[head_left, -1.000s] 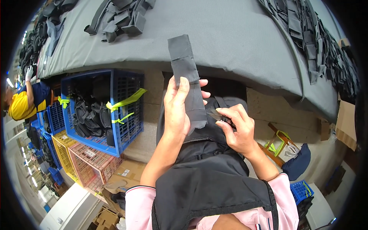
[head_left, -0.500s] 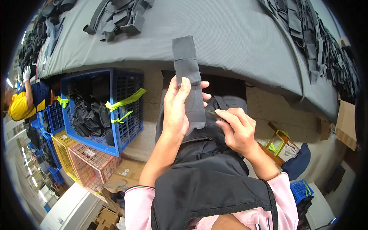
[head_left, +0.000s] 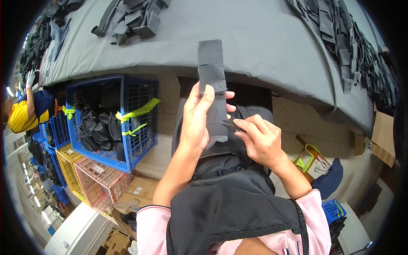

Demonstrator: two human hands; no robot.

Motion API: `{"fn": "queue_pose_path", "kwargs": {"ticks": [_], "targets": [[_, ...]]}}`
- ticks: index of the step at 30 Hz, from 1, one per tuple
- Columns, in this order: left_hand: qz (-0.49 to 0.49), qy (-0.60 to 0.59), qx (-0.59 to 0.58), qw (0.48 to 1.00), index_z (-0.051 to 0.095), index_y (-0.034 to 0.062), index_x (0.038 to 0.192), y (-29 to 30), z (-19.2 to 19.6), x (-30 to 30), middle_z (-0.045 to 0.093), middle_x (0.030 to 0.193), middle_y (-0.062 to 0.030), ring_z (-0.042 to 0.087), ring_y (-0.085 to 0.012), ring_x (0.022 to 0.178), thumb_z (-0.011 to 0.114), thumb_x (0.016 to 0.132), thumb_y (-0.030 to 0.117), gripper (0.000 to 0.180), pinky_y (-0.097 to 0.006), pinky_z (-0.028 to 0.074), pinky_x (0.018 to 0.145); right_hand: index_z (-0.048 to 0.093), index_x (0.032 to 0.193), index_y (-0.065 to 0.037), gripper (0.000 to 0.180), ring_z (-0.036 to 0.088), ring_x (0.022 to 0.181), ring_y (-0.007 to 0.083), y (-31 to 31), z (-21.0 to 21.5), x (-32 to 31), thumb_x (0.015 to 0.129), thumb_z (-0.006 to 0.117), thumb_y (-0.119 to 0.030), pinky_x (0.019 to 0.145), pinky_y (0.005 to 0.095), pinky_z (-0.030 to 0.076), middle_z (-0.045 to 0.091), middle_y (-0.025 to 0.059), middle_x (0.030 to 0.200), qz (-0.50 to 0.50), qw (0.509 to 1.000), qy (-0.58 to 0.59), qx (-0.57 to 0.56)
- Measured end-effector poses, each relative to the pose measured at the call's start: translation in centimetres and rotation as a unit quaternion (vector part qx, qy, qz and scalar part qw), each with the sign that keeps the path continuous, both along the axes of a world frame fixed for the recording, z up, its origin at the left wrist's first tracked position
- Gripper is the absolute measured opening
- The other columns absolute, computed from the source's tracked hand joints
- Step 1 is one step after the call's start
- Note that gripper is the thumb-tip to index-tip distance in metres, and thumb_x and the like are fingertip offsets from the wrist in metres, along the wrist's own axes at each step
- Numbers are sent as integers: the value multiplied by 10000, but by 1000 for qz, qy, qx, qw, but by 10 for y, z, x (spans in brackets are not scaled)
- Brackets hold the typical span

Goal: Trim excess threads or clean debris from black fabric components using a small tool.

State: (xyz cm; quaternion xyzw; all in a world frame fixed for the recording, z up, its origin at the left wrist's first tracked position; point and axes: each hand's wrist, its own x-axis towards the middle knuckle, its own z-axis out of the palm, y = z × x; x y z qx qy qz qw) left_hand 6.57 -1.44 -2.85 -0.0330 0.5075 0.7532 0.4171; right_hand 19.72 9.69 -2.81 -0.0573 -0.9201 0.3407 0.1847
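My left hand (head_left: 196,112) is closed on a long strip of dark grey fabric (head_left: 212,76), thumb on top and fingers behind. The strip has stitched cross seams and stands lengthwise above my lap, its far end over the table edge. My right hand (head_left: 260,138) pinches a small dark pointed tool (head_left: 230,125) that looks like thread snips. Its tip meets the strip's right edge near a lower seam. Most of the tool is hidden in my fingers.
A grey-covered table (head_left: 182,46) lies ahead, with fabric strips piled at its far left (head_left: 138,21) and right (head_left: 340,51). A blue crate (head_left: 127,140) of black pieces stands on my left. Beyond it is a person in yellow and navy (head_left: 27,117). A navy cloth (head_left: 329,180) lies at right.
The fabric strip has shifted slightly right and stands straighter in my left hand. My right hand has moved a little left and up, bringing the tool's tip to the strip's edge.
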Motion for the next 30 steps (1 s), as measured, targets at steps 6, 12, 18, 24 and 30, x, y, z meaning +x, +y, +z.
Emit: {"fn": "queue_pose_path", "kwargs": {"ticks": [6,12,18,24,30], "targets": [[-31,-19,3,999,468,51,1178,0,-1,0,631,964,-138,640,-178,738,515,938,359,394,-284,519,597,635,959,-53,329,542,579,200,4,-6,5,646,738,-55,519,308,433,560,41,751,-7,998,54,16],[-25,3,0,1000,455,52,1203,0,-5,0,630,967,-132,641,-171,735,526,933,360,416,-274,515,590,631,974,-51,366,559,608,209,1,2,2,626,740,-29,524,313,441,574,48,763,14,999,-7,32],[-41,-10,-12,999,440,53,1232,-1,-7,1,628,979,-131,643,-172,735,531,929,365,445,-268,512,585,628,964,-45,355,559,593,211,2,-6,9,627,738,-20,519,311,443,576,54,748,3,999,18,27],[-45,-4,-15,999,429,52,1247,-3,-6,1,628,979,-129,645,-173,740,527,931,366,456,-273,511,591,630,951,-60,304,558,578,182,-1,-3,8,666,734,-77,512,299,434,552,27,748,6,1000,-14,2],[-40,-2,-15,999,434,53,1235,-1,-6,3,626,980,-131,644,-172,749,526,932,363,443,-272,510,599,619,931,-51,272,577,592,200,-2,2,7,684,730,-74,508,303,459,538,46,783,-9,1000,5,-15]]}}
